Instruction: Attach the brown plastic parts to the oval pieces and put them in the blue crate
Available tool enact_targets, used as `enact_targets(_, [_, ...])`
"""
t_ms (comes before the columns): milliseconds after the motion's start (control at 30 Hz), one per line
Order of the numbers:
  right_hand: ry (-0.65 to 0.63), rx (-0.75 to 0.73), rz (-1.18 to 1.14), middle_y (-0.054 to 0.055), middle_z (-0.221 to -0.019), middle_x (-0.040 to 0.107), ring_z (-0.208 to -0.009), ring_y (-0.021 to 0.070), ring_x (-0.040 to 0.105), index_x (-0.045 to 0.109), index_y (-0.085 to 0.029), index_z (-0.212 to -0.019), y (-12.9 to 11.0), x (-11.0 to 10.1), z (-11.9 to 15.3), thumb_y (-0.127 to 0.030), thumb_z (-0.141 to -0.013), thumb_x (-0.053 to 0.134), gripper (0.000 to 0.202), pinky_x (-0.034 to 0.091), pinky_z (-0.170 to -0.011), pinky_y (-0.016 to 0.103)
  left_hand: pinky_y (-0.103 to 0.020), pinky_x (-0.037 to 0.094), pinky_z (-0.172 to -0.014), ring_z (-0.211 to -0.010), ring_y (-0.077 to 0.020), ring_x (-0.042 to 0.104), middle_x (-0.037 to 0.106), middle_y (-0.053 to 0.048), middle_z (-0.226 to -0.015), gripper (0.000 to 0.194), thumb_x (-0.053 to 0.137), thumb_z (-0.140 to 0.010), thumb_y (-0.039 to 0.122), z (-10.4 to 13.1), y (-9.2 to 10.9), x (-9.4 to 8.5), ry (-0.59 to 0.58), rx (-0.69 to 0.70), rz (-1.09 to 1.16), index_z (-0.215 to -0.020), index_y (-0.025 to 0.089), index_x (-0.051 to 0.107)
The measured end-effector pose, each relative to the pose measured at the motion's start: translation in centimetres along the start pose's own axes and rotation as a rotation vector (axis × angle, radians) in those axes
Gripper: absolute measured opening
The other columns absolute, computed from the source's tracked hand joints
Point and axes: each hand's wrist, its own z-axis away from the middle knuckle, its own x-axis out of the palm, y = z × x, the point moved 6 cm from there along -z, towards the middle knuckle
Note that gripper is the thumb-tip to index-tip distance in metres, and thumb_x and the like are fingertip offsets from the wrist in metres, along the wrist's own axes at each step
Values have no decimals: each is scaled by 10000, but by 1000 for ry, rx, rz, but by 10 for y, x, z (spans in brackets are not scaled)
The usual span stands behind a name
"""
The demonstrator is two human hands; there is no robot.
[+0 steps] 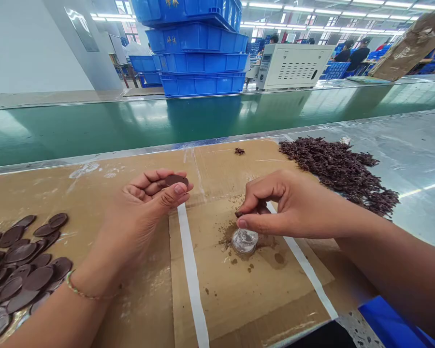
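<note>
Between the thumb and fingers of my left hand [148,203] is a dark brown oval disc [176,180] with small holes near its edge. My right hand [271,203] pinches a small dark brown piece [238,214], mostly covered by the fingertips. Just below those fingertips stands a small clear round container [244,240] with whitish, wet-looking contents. Damp spots surround it on the taped cardboard sheet [217,290]. A heap of similar oval discs [25,270] lies at the left, beyond my left forearm.
At the right is a large pile of small dark brown pieces [337,166]. A tiny cluster [239,151] sits alone farther back. Behind runs a green conveyor belt [130,121], with stacked blue crates [203,63] and a beige machine [293,66] past it. People work in the far background.
</note>
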Motion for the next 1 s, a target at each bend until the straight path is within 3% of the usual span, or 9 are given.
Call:
enact_targets(267, [17,23,-57,14,-655,691,-589,133,601,715,-180,-706,2,-3,1,-370,-815,707,219,447,-559,267,-312,622,-849,-826,-174,751,763,9,-823,358,891,-661,231,0,6,-2,37,41,75,-916,187,642])
enact_targets(533, [-13,52,-65,-4,-618,656,-557,128,574,706,-192,-685,3,-2,1,-271,-782,675,129,423,-530,260,-289,629,-847,-822,-170,752,746,21,-778,263,873,-709,309,1,4,0,10,2,54,-873,191,704])
enact_targets(667, [-20,55,-27,9,-692,710,-598,142,614,722,-192,-709,4,0,1,-221,-754,667,76,443,-551,257,-297,633,-837,-838,-189,753,761,-11,-825,278,848,-732,368,2,2,1,2,-14,15,-906,175,747])
enact_targets(867, [-50,84,-13,6,-694,719,-591,137,618,730,-189,-713,2,0,1,-205,-744,654,84,448,-551,248,-367,574,-973,-974,-205,737,767,-5,-923,482,826,-778,356,1,-1,1,-50,-44,-46,-1210,227,654])
enact_targets(1000, [-55,86,-16,4,-682,710,-582,130,611,730,-191,-711,3,1,1,-232,-756,656,96,445,-546,245,-352,544,-986,-956,-185,741,763,43,-875,425,898,-697,304,-1,0,-4,-35,-26,-32,-1003,233,613])
